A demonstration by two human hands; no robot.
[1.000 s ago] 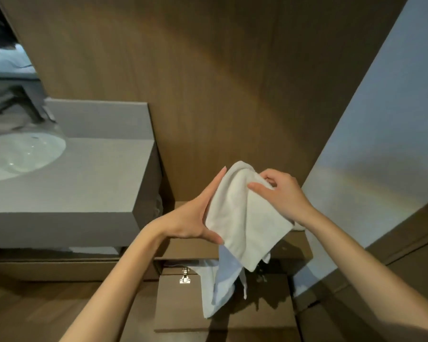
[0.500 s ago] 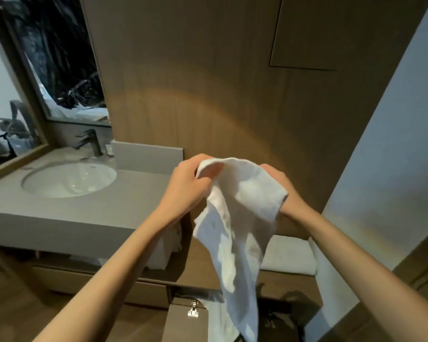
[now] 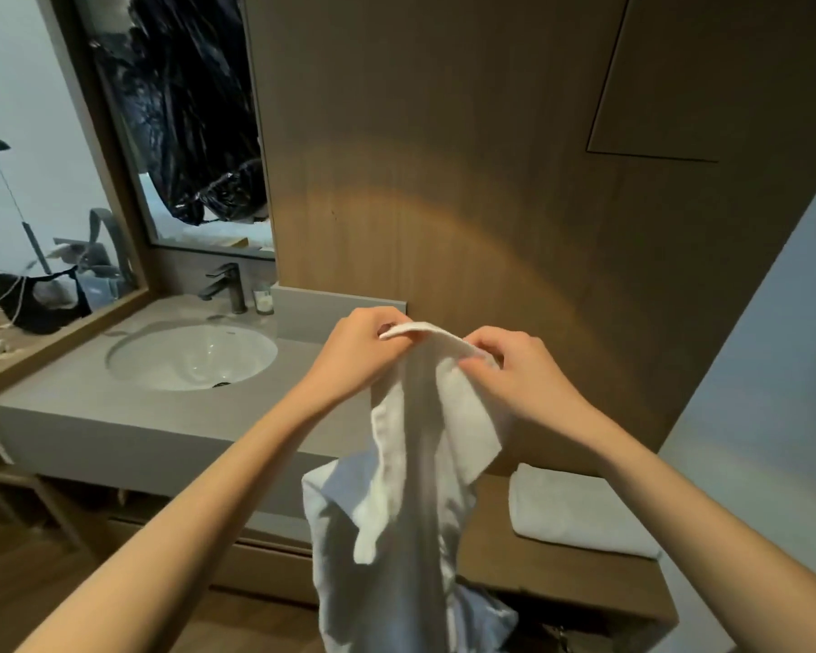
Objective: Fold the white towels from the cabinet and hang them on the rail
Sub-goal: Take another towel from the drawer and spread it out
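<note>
Left hand [image 3: 359, 351] and right hand [image 3: 514, 369], fingers curled, pinch top edge of white towel [image 3: 411, 487] held mid-air before wooden wall [image 3: 444, 181]; rest hangs crumpled. Another folded towel [image 3: 575, 516] lies on low shelf [image 3: 538, 572], right.

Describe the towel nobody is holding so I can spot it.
Right of the grey sink counter, lower, runs a wooden shelf. The folded towel lies flat on it, while the hanging towel dangles from the left hand and right hand.

White sink [image 3: 192, 355] in grey counter [image 3: 90, 417], dark faucet [image 3: 227, 287], small glass [image 3: 263, 301], mirror [image 3: 194, 110]
</note>
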